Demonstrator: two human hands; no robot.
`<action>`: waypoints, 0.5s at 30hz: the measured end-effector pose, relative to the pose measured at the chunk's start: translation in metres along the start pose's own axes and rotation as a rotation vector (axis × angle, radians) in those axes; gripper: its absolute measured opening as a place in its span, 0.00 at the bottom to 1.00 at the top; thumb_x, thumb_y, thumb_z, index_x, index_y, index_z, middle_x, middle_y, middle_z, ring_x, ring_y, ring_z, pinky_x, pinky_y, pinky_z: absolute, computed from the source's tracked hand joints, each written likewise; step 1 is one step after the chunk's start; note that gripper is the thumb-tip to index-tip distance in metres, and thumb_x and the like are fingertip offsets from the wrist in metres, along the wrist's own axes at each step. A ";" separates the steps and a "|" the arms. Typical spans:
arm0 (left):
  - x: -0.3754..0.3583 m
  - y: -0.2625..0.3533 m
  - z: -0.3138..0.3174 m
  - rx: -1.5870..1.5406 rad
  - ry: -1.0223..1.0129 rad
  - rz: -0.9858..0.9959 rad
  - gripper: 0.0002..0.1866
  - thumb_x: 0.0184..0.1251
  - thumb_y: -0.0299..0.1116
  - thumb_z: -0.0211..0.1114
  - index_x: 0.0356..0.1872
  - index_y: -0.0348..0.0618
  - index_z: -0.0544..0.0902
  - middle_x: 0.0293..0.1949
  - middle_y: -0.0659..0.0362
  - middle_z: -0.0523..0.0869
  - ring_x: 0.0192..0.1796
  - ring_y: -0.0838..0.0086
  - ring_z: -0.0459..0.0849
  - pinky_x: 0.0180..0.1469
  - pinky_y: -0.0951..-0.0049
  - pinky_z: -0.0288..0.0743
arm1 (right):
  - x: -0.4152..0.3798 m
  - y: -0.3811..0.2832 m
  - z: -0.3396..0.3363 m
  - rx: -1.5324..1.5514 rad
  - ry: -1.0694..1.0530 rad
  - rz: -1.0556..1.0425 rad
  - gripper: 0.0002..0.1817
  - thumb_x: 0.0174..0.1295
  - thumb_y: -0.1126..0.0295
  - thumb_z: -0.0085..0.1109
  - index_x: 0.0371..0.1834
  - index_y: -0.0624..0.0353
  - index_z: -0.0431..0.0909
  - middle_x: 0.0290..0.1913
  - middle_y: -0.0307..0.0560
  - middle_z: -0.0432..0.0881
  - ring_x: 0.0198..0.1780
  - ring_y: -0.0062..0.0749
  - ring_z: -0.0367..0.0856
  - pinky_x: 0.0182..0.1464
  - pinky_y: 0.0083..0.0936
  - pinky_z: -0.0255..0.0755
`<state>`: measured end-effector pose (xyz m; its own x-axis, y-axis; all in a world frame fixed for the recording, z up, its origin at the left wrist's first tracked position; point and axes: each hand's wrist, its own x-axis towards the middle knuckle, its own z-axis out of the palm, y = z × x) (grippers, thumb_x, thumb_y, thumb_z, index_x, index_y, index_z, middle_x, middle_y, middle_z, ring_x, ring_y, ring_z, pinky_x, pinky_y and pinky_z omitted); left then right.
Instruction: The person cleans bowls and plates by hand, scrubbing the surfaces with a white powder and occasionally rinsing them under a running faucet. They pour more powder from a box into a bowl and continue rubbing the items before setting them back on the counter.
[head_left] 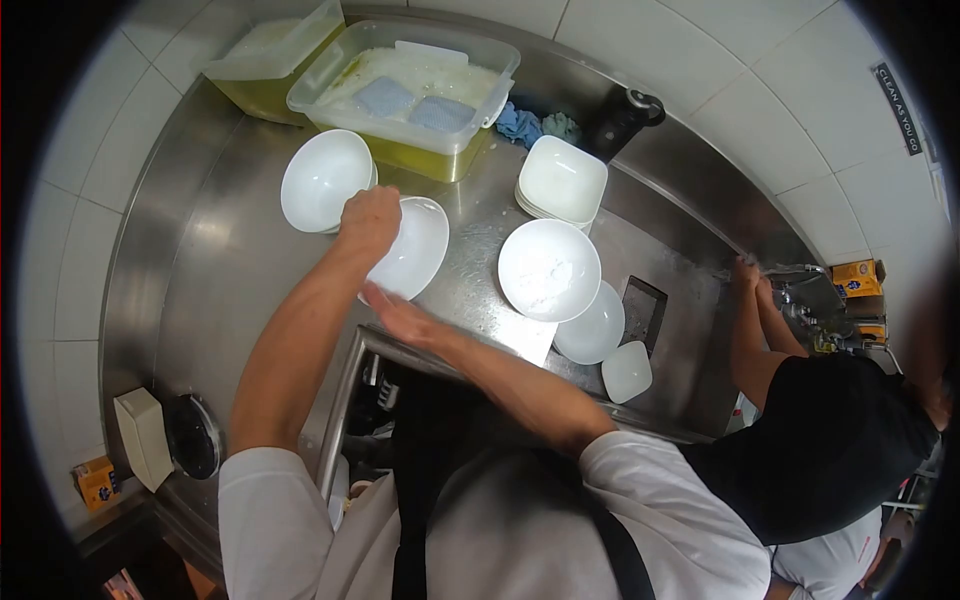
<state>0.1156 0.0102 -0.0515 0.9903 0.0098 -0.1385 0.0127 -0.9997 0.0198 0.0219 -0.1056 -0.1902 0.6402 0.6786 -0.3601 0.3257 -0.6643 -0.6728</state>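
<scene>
The step in hand looks like work on one white bowl [420,246], with both hands at it. The bowl is tipped over the metal surface [225,205], next to the bowl stack [326,181] and in front of the tub [392,150] of soapy water. The left hand [371,218] is curled at the bowl's top left side, its fingers mostly hidden, so I cannot tell how tight its grip is. The right hand [402,318] is by the low rim. It is blurry, so I cannot tell how open its grip is or if it holds the rim. The round bowl [550,268] with white suds is well to the right, near the square bowls [566,180]. The next move calls for a firm hold, since the bowl may be wet and slippery, and care not to bump the stack.
</scene>
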 end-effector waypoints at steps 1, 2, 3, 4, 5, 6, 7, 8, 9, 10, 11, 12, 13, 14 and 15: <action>-0.002 0.000 0.000 0.000 -0.050 0.012 0.12 0.70 0.27 0.54 0.43 0.37 0.87 0.44 0.42 0.89 0.48 0.48 0.90 0.52 0.53 0.85 | -0.003 0.000 0.001 0.021 -0.052 -0.043 0.36 0.80 0.46 0.24 0.80 0.58 0.57 0.83 0.52 0.55 0.84 0.40 0.47 0.84 0.46 0.30; -0.006 -0.002 -0.001 0.008 -0.056 0.017 0.12 0.70 0.27 0.54 0.43 0.37 0.87 0.44 0.42 0.89 0.48 0.48 0.90 0.52 0.53 0.85 | -0.005 0.003 -0.001 0.040 -0.100 -0.087 0.35 0.80 0.47 0.24 0.81 0.57 0.57 0.83 0.50 0.55 0.84 0.40 0.46 0.84 0.48 0.28; -0.006 -0.007 -0.002 0.001 -0.037 -0.002 0.12 0.69 0.27 0.55 0.43 0.37 0.87 0.44 0.42 0.89 0.48 0.48 0.90 0.52 0.53 0.85 | -0.004 0.006 -0.013 0.050 -0.138 -0.136 0.34 0.80 0.47 0.23 0.81 0.56 0.57 0.83 0.49 0.54 0.85 0.40 0.45 0.84 0.49 0.27; -0.007 -0.010 -0.001 -0.008 -0.026 -0.012 0.12 0.69 0.27 0.56 0.43 0.36 0.87 0.44 0.42 0.89 0.48 0.48 0.90 0.52 0.52 0.85 | -0.009 0.011 -0.024 0.067 -0.174 -0.176 0.34 0.80 0.48 0.22 0.81 0.55 0.57 0.84 0.47 0.54 0.85 0.39 0.45 0.84 0.50 0.26; -0.006 -0.011 -0.001 -0.001 -0.019 0.002 0.12 0.69 0.27 0.56 0.43 0.36 0.87 0.44 0.42 0.89 0.48 0.48 0.90 0.52 0.52 0.85 | -0.014 0.023 -0.055 -0.607 -0.193 -0.210 0.33 0.80 0.49 0.29 0.81 0.52 0.57 0.83 0.41 0.57 0.85 0.33 0.46 0.84 0.48 0.23; -0.004 -0.013 -0.001 0.007 -0.033 -0.001 0.11 0.69 0.27 0.57 0.43 0.37 0.87 0.44 0.42 0.89 0.49 0.47 0.90 0.52 0.52 0.85 | -0.008 0.037 -0.074 -0.964 0.035 -0.227 0.32 0.78 0.48 0.36 0.80 0.51 0.60 0.82 0.38 0.61 0.84 0.27 0.48 0.85 0.45 0.25; -0.008 -0.013 0.002 0.019 -0.062 0.000 0.11 0.68 0.26 0.58 0.43 0.37 0.87 0.44 0.43 0.89 0.49 0.47 0.89 0.52 0.52 0.85 | 0.005 0.045 -0.095 -1.109 0.219 -0.275 0.32 0.78 0.49 0.38 0.80 0.51 0.61 0.81 0.37 0.62 0.84 0.27 0.49 0.85 0.45 0.26; -0.012 -0.010 0.003 0.025 -0.064 0.011 0.11 0.68 0.26 0.58 0.43 0.37 0.87 0.44 0.43 0.89 0.49 0.47 0.89 0.52 0.52 0.85 | 0.013 0.048 -0.112 -1.256 0.408 -0.321 0.31 0.77 0.49 0.39 0.79 0.50 0.62 0.80 0.36 0.64 0.83 0.26 0.50 0.85 0.45 0.27; -0.009 -0.006 0.000 0.033 -0.052 0.016 0.10 0.68 0.26 0.58 0.43 0.37 0.87 0.44 0.43 0.89 0.49 0.47 0.89 0.52 0.53 0.85 | 0.015 0.044 -0.122 -1.263 0.421 -0.315 0.31 0.77 0.49 0.39 0.79 0.50 0.62 0.80 0.36 0.64 0.83 0.26 0.50 0.85 0.45 0.27; -0.008 -0.003 -0.002 0.039 -0.046 0.019 0.10 0.68 0.26 0.58 0.43 0.37 0.87 0.45 0.43 0.89 0.49 0.46 0.89 0.51 0.53 0.85 | 0.015 0.040 -0.130 -1.293 0.441 -0.404 0.31 0.77 0.50 0.40 0.79 0.51 0.62 0.80 0.36 0.64 0.83 0.26 0.51 0.85 0.42 0.29; -0.007 0.000 -0.003 0.039 -0.043 0.024 0.10 0.68 0.26 0.58 0.43 0.37 0.87 0.45 0.43 0.89 0.49 0.46 0.89 0.51 0.53 0.85 | 0.012 0.037 -0.134 -1.321 0.455 -0.493 0.31 0.77 0.50 0.41 0.79 0.51 0.62 0.79 0.37 0.65 0.82 0.25 0.52 0.85 0.40 0.31; -0.004 0.002 -0.005 0.048 -0.088 0.018 0.11 0.68 0.26 0.58 0.45 0.37 0.87 0.46 0.43 0.89 0.50 0.46 0.89 0.52 0.53 0.85 | 0.006 0.043 -0.120 -1.028 0.416 -0.363 0.33 0.77 0.49 0.42 0.80 0.53 0.61 0.81 0.40 0.62 0.83 0.28 0.50 0.85 0.39 0.30; -0.001 0.003 -0.008 0.059 -0.132 0.009 0.11 0.68 0.26 0.58 0.46 0.37 0.86 0.47 0.43 0.89 0.51 0.46 0.89 0.53 0.52 0.84 | -0.004 0.052 -0.093 -0.735 0.376 -0.237 0.34 0.77 0.49 0.42 0.80 0.54 0.59 0.82 0.43 0.59 0.84 0.31 0.48 0.85 0.37 0.29; 0.001 0.002 -0.010 0.060 -0.122 0.010 0.11 0.68 0.26 0.58 0.46 0.37 0.86 0.47 0.43 0.89 0.51 0.46 0.89 0.53 0.52 0.84 | -0.008 0.047 -0.058 -0.547 0.305 -0.122 0.34 0.78 0.48 0.40 0.80 0.55 0.59 0.83 0.46 0.57 0.84 0.34 0.48 0.85 0.36 0.30; 0.000 0.002 -0.009 0.050 -0.110 0.017 0.12 0.68 0.25 0.57 0.47 0.38 0.86 0.48 0.42 0.88 0.52 0.46 0.88 0.54 0.52 0.84 | -0.007 0.031 -0.024 -0.351 0.229 -0.005 0.34 0.79 0.47 0.37 0.80 0.57 0.59 0.83 0.50 0.54 0.84 0.37 0.47 0.85 0.35 0.32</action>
<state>0.1172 0.0088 -0.0422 0.9691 -0.0066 -0.2465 -0.0134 -0.9996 -0.0262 0.0440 -0.1387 -0.1930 0.7631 0.6215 -0.1774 0.5215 -0.7543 -0.3988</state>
